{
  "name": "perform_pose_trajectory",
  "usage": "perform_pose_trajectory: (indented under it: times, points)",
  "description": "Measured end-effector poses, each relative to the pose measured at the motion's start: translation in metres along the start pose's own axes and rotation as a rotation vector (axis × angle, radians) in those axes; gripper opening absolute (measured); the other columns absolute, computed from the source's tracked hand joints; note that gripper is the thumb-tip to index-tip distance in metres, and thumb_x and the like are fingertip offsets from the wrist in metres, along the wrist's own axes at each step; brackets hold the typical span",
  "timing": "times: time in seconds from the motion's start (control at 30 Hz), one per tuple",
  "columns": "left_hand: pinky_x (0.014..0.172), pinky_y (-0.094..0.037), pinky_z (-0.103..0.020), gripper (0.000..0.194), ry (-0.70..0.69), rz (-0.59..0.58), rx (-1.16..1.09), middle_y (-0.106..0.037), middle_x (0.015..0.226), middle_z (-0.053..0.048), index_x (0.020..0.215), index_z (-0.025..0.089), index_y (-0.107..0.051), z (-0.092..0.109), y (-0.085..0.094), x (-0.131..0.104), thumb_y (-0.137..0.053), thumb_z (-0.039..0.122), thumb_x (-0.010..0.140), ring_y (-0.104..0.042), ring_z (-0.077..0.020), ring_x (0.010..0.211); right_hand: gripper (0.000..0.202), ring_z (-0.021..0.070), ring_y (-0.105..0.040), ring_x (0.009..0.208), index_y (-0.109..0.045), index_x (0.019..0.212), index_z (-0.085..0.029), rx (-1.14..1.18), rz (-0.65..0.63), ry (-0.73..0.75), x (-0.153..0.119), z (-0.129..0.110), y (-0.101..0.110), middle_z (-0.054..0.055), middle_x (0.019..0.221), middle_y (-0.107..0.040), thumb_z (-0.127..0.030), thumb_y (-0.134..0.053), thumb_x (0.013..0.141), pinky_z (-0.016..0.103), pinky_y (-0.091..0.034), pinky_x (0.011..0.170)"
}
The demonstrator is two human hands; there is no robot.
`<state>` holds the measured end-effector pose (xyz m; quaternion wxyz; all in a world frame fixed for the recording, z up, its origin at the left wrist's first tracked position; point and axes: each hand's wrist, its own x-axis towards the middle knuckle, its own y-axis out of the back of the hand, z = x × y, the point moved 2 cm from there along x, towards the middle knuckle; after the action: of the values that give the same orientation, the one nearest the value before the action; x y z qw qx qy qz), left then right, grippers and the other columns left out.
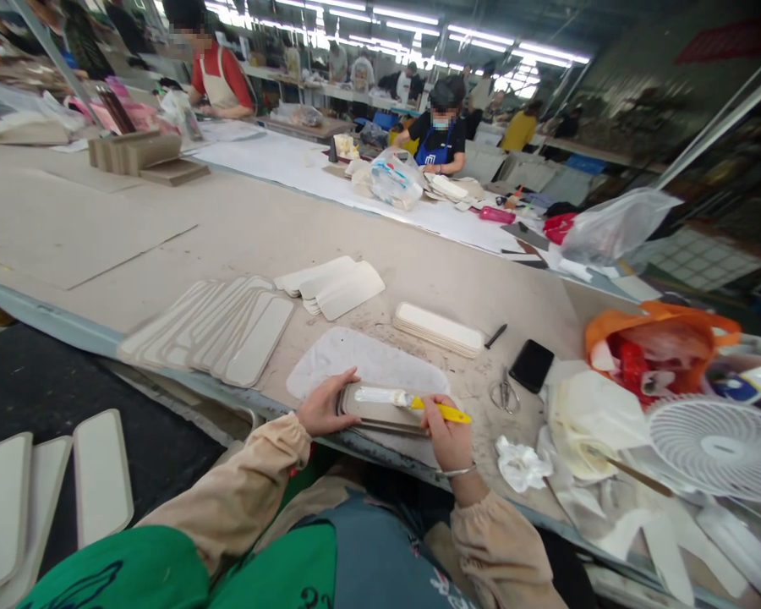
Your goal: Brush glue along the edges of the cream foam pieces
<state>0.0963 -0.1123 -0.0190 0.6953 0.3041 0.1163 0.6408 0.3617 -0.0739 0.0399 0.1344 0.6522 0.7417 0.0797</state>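
Observation:
My left hand (322,404) presses on the left end of a flat beige oblong piece (380,412) lying on a white mat (368,359) at the table's near edge. My right hand (447,436) grips a yellow-handled brush (418,403), its white bristles resting on the top of the piece. Several more beige oblong pieces (228,334) lie fanned out to the left, and two small stacks (333,286) (439,330) lie beyond the mat.
Scissors (506,393), a black phone (531,365) and a pen (495,336) lie right of the mat. An orange bag (659,348), a white fan (723,448) and crumpled tissue (521,463) crowd the right. Other people work at far tables. More pieces (51,499) sit lower left.

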Motion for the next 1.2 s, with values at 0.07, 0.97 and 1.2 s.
perform_pose_trajectory:
  times: [0.07, 0.97, 1.2]
  points:
    - [0.108, -0.041, -0.049, 0.097, 0.006, 0.003, 0.002, -0.058, 0.133, -0.015, 0.151, 0.021, -0.027, 0.0, 0.0, 0.0, -0.078, 0.04, 0.071, -0.054, -0.0309, 0.123, 0.04, 0.0165, -0.049, 0.047, -0.059, 0.084, -0.022, -0.061, 0.069, -0.013, 0.001, 0.005, 0.023, -0.003, 0.053, -0.056, -0.062, -0.054, 0.084, 0.028, -0.04, 0.05]
    - [0.106, -0.043, -0.049, 0.096, -0.013, -0.026, 0.012, -0.057, 0.134, -0.015, 0.15, 0.02, -0.028, 0.002, 0.001, 0.001, -0.078, 0.042, 0.071, -0.055, -0.0315, 0.122, 0.036, 0.0096, -0.047, 0.043, -0.055, 0.085, -0.02, 0.285, -0.102, -0.058, -0.015, -0.004, -0.062, -0.005, 0.054, -0.058, -0.056, -0.057, 0.087, 0.02, -0.039, 0.043]
    - [0.105, -0.043, -0.047, 0.093, -0.029, -0.017, 0.02, -0.058, 0.132, -0.015, 0.149, 0.018, -0.029, 0.003, 0.001, 0.002, -0.076, 0.042, 0.072, -0.056, -0.031, 0.121, 0.032, 0.0102, -0.049, 0.045, -0.057, 0.09, -0.02, 0.165, -0.121, 0.049, -0.027, 0.001, -0.052, -0.005, 0.056, -0.058, -0.051, -0.052, 0.092, 0.021, -0.04, 0.046]
